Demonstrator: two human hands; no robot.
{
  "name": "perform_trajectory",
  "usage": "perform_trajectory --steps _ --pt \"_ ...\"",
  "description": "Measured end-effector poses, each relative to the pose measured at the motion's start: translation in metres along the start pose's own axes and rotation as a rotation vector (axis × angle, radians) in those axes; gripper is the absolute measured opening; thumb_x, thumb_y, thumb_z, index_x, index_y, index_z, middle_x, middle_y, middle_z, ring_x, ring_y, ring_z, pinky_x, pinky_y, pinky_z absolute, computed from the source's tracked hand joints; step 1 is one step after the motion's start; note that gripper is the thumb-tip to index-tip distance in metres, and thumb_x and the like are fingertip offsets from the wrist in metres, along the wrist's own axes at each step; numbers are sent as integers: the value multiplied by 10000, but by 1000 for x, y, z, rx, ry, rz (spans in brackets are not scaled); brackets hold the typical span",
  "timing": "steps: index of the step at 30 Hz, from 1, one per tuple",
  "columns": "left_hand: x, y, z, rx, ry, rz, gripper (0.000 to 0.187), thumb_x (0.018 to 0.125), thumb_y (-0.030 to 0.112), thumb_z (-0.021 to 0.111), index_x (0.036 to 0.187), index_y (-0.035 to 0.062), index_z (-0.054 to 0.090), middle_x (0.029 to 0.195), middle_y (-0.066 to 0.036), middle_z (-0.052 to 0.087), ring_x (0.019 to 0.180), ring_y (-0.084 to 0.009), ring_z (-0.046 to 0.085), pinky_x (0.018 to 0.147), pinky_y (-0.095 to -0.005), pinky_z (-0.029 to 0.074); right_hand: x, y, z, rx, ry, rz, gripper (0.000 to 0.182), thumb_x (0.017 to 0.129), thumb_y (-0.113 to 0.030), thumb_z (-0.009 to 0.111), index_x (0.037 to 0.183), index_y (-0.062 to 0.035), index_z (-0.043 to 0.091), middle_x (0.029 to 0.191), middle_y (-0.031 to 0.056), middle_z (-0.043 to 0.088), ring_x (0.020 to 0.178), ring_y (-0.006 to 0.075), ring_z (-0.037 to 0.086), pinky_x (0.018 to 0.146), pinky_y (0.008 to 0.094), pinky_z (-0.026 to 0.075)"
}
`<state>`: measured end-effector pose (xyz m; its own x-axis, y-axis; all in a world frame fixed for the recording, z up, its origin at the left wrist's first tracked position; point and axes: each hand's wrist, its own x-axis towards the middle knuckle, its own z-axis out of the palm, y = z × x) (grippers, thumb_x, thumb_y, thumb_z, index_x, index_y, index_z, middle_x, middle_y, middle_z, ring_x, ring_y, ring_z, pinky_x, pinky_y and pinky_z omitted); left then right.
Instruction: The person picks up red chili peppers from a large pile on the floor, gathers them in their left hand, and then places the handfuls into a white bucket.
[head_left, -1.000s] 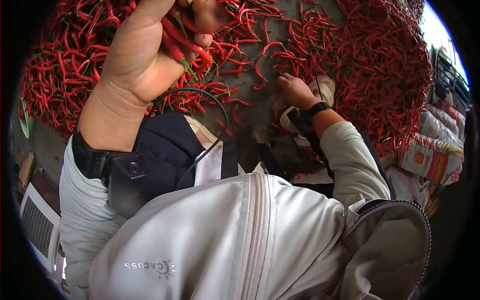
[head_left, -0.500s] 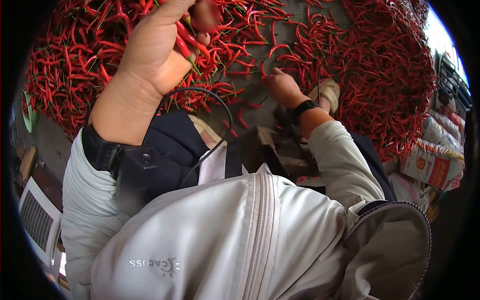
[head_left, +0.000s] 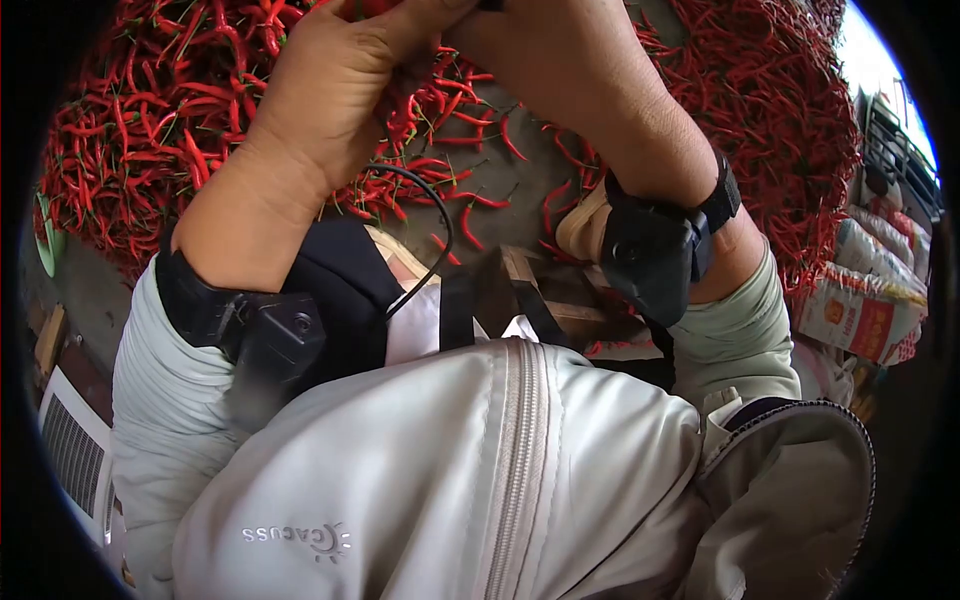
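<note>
My left hand is raised at the top of the head view, its fingers curled around red chili peppers that show partly at the top edge. My right hand comes in from the right and meets the left one there. Its fingers are cut off by the frame and hidden, so what it grips does not show. Below and behind both hands, loose red chilies with green stems lie scattered on the grey floor.
A large heap of red chilies spreads at the left, another heap at the right. Printed sacks stand at the far right. A low wooden stool is between my legs. A black cable loops near my left wrist.
My right hand has risen from the chilies on the floor and come left to meet my left hand. My left hand keeps its chilies and has shifted slightly.
</note>
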<state>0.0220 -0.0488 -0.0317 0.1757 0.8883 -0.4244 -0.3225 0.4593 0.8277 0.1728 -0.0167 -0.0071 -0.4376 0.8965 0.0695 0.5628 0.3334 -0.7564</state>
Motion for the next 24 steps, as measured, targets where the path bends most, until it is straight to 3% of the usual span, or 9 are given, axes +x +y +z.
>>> perform_trajectory --steps 4,9,10,12,16,19,21,22,24 --pt "4 -1 -5 -61 -12 23 154 841 182 605 951 74 616 751 58 581 636 -33 512 570 -186 393 7 -11 -5 113 -83 26 124 668 -65 592 714 50 587 640 190 598 553 306 580 543 359 457" --pt "4 11 15 -145 98 58 137 852 162 584 943 61 601 815 30 603 669 -38 517 587 -191 400 25 -71 -38 211 -315 814 151 698 -71 574 794 33 627 687 143 641 579 279 600 543 329 463" --pt "5 12 18 -167 163 74 125 853 146 577 934 53 596 839 19 609 669 -35 510 593 -192 400 19 -62 -35 212 -309 822 151 698 -71 574 794 33 627 687 143 641 579 279 600 543 329 463" --pt "11 12 -5 -233 29 33 113 854 127 567 921 39 589 851 -2 610 650 -36 492 592 -193 392 -9 -20 -20 981 -111 375 219 718 -68 564 910 3 645 814 136 662 716 263 634 603 292 492" --pt "19 20 -18 -385 -164 28 101 853 88 546 889 -4 567 861 -52 588 601 -40 430 574 -191 360 -48 61 3 710 -58 156 195 717 -157 628 860 -24 634 680 117 596 613 194 595 572 309 478" --pt "16 35 -18 -428 -197 8 110 854 87 545 875 -21 550 879 -63 547 608 -49 404 567 -198 351 -117 110 26 157 -763 160 141 719 -150 599 787 -28 617 751 83 611 666 223 609 600 307 506" --pt "13 39 -17 -457 -224 -3 123 864 101 535 863 -20 556 889 -55 534 627 -53 405 574 -207 356 -190 156 60 -424 -1233 -546 133 744 -117 527 741 -33 630 733 101 623 675 267 616 598 378 498" --pt "11 39 -15 -456 -226 3 123 864 101 535 863 -20 556 889 -55 534 627 -53 405 574 -207 356 -218 149 64 -265 -1287 19 152 743 -131 536 763 -38 654 796 105 642 756 281 631 647 389 505" --pt "8 38 -12 -396 -211 32 134 871 117 527 869 -13 563 890 -50 542 635 -60 417 580 -212 363 -270 177 107 -341 -1531 43 190 750 -149 546 862 -60 671 896 108 649 851 284 628 697 382 511"
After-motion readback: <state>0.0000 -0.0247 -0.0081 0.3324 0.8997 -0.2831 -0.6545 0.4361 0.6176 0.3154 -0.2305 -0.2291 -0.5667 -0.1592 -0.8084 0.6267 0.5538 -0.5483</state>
